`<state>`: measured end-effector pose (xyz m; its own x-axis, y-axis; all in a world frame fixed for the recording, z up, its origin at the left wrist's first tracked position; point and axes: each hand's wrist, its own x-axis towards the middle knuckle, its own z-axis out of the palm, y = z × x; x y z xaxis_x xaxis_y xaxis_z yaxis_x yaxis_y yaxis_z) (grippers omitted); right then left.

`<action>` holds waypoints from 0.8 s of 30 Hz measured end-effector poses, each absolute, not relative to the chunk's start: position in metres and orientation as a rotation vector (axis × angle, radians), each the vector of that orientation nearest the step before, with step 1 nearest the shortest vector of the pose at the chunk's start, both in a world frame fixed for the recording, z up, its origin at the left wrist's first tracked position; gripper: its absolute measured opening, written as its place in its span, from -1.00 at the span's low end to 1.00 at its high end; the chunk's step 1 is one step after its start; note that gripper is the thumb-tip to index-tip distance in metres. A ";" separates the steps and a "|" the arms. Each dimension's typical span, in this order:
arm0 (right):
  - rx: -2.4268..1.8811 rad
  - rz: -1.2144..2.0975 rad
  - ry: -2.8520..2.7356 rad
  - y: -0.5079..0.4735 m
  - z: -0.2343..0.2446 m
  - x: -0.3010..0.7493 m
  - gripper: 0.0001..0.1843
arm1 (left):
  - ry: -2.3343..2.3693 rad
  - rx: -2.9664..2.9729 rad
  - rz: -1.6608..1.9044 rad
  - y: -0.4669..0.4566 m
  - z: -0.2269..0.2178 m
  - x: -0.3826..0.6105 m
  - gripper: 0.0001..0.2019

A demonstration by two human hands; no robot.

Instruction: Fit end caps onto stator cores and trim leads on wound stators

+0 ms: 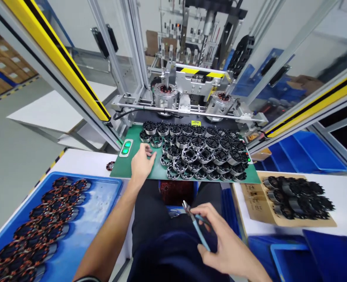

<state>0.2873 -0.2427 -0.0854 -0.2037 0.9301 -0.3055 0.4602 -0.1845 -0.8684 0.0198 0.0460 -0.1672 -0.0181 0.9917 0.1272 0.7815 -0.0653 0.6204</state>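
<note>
— What does the left side show?
— On my feed the left hand (pixel 142 163) lies palm down on the green mat (pixel 123 170). Its grip is slack and open, with nothing in it. The fingertips are just beside the nearest of the ring parts (pixel 197 152), but I cannot tell if they touch. A pair of green buttons (pixel 126 147) sits just left of that hand.
— And the right?
— My right hand (pixel 224 244) is low over the lap, well apart from the mat. Its grip is closed round a blue-handled tool (pixel 201 233), whose grey metal tip points up and away from me.
— Where is everything else?
— The ring parts crowd the middle and right of the mat, some resting on others. Behind the mat stands a machine with a left fixture (pixel 165 94) and a right fixture (pixel 222 101), both round. On the white desk (pixel 82 160) to my left, a blue tray (pixel 102 199) holds copper-wound pieces (pixel 52 219) in rows. To my right, a sheet of cardboard (pixel 252 196) carries a heap of black parts (pixel 297 197).
</note>
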 end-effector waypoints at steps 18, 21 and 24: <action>-1.710 0.213 -1.939 -0.065 -0.055 0.325 -0.57 | 2.104 1.792 0.737 0.019 -0.183 0.001 -0.68; -1.575 0.274 -1.857 -0.095 -0.048 0.326 -0.58 | 2.180 1.754 0.694 0.020 -0.187 -0.003 -0.59; -1.470 0.421 -1.707 -0.132 -0.042 0.316 -0.68 | 2.236 1.719 0.606 0.023 -0.183 -0.006 -0.55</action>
